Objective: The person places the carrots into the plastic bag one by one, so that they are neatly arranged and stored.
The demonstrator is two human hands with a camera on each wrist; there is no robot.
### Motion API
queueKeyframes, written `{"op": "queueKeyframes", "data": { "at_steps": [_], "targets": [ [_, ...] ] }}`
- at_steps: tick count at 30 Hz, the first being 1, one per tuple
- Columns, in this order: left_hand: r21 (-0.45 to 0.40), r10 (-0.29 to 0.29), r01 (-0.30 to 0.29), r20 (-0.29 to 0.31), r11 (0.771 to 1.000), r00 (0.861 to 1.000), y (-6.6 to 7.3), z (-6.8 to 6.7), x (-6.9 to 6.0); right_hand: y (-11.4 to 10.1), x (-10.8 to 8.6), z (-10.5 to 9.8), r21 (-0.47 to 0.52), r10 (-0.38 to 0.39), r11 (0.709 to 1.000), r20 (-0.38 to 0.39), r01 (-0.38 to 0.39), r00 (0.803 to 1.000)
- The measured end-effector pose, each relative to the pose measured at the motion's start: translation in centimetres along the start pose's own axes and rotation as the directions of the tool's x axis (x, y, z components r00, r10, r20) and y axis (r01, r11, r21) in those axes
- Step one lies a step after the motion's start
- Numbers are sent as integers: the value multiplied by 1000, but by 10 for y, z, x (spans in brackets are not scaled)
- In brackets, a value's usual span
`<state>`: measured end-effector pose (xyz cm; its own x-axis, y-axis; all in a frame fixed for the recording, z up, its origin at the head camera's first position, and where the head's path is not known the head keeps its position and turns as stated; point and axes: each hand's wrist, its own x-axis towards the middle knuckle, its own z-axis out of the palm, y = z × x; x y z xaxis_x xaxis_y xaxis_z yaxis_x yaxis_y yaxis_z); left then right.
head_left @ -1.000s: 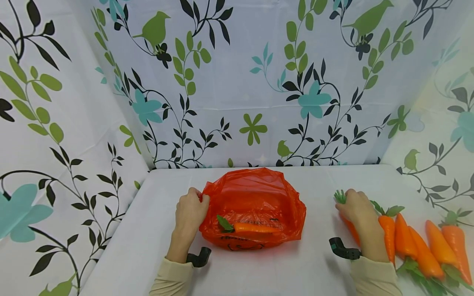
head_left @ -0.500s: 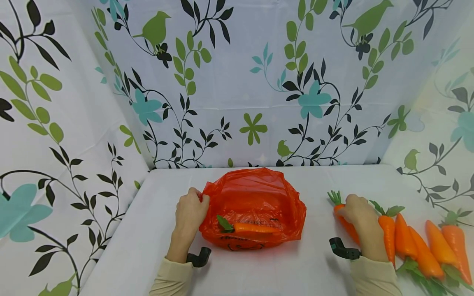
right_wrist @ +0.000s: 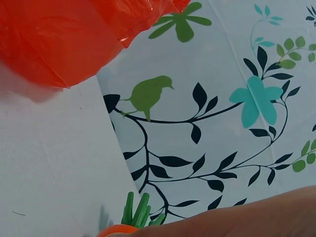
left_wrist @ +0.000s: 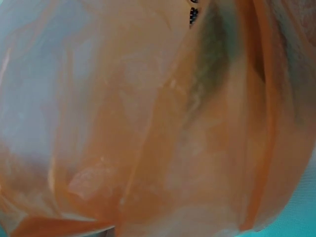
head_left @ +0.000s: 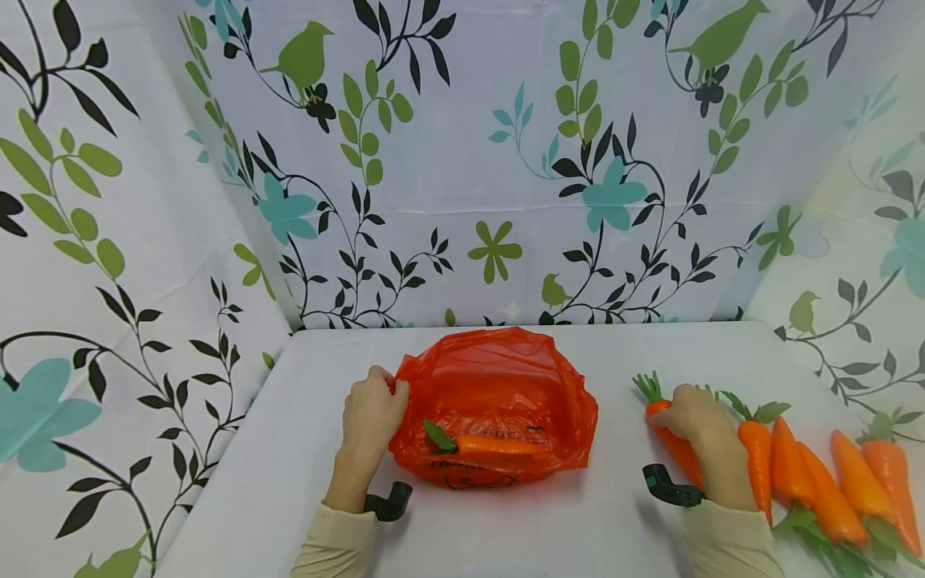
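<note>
A red plastic bag [head_left: 506, 361] lies with its mouth spread on the white table. My left hand [head_left: 372, 413] pinches the bag's left edge; in the left wrist view the bag film [left_wrist: 148, 123] fills nearly everything and hides the fingers. Inside lies a carrot [head_left: 499, 445] with green leaves at its left end. At the right, my right hand [head_left: 701, 425] grips an orange carrot [head_left: 675, 444] with a stubby green top, which points away to the left. The hand covers part of that carrot. In the right wrist view, only the carrot's green top [right_wrist: 140, 210] and a bit of orange show.
Several more carrots with leafy tops, among them a slim carrot [head_left: 756, 461] and a thick carrot [head_left: 892, 482], lie to the right of my right hand. A patterned curtain [head_left: 462, 160] stands behind the table [head_left: 549, 522] and along both sides.
The green top of the carrot at my right hand has shifted left and more of its orange body shows. My right hand has moved slightly. My left hand and the bag have stayed put.
</note>
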<state>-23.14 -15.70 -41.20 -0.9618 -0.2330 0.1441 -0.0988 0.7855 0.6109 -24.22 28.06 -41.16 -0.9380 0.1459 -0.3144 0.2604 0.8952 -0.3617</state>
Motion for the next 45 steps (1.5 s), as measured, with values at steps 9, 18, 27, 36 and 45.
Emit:
{"op": "queueKeyframes", "data": {
  "at_steps": [9, 18, 27, 36, 45],
  "targets": [
    [-7, 8, -8, 3, 1000, 1000, 0, 0, -1, 0, 1, 2, 15, 11, 1000, 18, -11, 1000],
    [-7, 3, -3, 5, 1000, 1000, 0, 0, -1, 2, 3, 3, 5, 3, 1000, 10, -3, 1000],
    [-9, 9, -9, 7, 1000, 1000, 1, -2, -2, 2, 4, 2, 16, 15, 1000, -4, -15, 1000],
    [-3, 8, -8, 0, 1000, 1000, 1, -1, -1, 1, 4, 2, 39, -1, 999, -33, 2, 999],
    [-5, 9, -9, 1, 1000, 1000, 1, -2, -1, -2, 2, -1, 108, 16, 994, -72, -8, 997]
  ]
}}
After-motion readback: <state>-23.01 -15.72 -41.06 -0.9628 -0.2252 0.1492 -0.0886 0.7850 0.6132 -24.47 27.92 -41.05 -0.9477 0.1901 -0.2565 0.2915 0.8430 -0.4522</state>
